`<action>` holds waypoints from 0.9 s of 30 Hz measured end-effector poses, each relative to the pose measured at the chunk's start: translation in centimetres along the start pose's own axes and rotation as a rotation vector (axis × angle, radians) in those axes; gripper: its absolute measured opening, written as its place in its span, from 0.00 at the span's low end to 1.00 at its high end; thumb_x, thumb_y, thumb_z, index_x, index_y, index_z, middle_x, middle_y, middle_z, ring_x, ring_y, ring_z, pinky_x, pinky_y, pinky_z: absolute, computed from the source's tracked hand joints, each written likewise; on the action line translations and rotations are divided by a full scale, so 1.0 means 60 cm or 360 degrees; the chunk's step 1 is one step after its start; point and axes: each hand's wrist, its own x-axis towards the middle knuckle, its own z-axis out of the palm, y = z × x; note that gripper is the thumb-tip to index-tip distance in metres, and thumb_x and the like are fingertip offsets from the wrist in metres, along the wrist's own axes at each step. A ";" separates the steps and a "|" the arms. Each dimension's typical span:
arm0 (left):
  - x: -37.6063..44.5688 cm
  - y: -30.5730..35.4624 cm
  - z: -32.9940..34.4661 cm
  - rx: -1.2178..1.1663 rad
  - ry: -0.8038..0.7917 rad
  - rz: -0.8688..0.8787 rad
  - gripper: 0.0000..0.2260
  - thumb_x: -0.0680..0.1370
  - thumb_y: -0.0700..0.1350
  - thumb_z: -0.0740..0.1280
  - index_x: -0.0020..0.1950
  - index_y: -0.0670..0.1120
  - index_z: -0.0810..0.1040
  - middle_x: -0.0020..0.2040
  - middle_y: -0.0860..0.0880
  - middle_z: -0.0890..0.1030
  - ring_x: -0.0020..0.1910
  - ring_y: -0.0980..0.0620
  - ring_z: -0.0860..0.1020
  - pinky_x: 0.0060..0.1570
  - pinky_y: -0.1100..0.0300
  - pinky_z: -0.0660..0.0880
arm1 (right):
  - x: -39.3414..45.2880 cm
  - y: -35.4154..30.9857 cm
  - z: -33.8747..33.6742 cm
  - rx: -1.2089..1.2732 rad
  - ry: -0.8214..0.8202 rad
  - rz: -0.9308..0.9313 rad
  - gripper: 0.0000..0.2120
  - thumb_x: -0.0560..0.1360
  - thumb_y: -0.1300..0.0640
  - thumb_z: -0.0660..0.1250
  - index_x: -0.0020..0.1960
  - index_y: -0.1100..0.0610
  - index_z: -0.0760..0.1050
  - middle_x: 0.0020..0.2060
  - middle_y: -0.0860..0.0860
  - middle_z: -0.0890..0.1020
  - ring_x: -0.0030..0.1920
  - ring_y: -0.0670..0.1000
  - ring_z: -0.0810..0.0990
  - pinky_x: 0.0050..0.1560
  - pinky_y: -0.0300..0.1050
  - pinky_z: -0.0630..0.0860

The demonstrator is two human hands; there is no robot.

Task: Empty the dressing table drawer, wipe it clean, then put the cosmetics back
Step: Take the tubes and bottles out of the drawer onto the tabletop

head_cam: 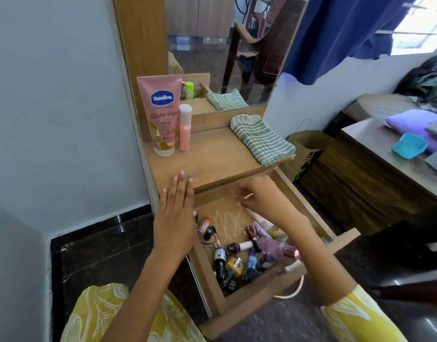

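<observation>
On the tabletop (212,156), a Vaseline tube (160,114) and pink bottle (184,128) are stood far left, a striped cloth (260,138) right. The left hand (176,213) is laid flat at the near edge; in the open drawer (239,309), nail-polish bottles (239,257) are heaped just near of the right hand (257,196), whose blurred curled fingers' grip cannot be told.

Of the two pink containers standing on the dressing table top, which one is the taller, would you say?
The Vaseline tube, standing on its white cap at the back left, is taller. The slim pink bottle with the white cap beside it reaches only partway up the tube.

Pink tube (161,114), peach bottle (184,128), green-and-white striped cloth (262,139) — yellow floral sleeves (355,314).
</observation>
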 end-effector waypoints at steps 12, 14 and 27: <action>0.001 0.001 0.003 -0.0042 0.0019 -0.0007 0.31 0.82 0.49 0.51 0.75 0.44 0.34 0.75 0.44 0.31 0.73 0.47 0.32 0.73 0.50 0.37 | -0.141 0.138 -0.031 -0.0444 -0.0435 0.0760 0.20 0.69 0.56 0.73 0.59 0.45 0.74 0.58 0.48 0.77 0.58 0.52 0.76 0.55 0.47 0.76; 0.001 0.001 0.002 -0.0030 0.0010 -0.0011 0.31 0.82 0.49 0.51 0.75 0.44 0.34 0.74 0.44 0.31 0.73 0.47 0.32 0.73 0.50 0.37 | -0.144 0.138 -0.019 -0.0417 -0.0454 0.0844 0.22 0.65 0.57 0.75 0.57 0.44 0.73 0.52 0.48 0.77 0.53 0.52 0.77 0.48 0.45 0.76; 0.001 0.003 -0.003 0.0022 0.0008 -0.0021 0.30 0.82 0.49 0.50 0.75 0.44 0.33 0.74 0.43 0.30 0.73 0.47 0.31 0.72 0.51 0.35 | -0.127 0.092 -0.036 -0.0532 0.0122 0.0863 0.15 0.69 0.64 0.69 0.51 0.48 0.77 0.50 0.52 0.77 0.44 0.54 0.79 0.39 0.46 0.78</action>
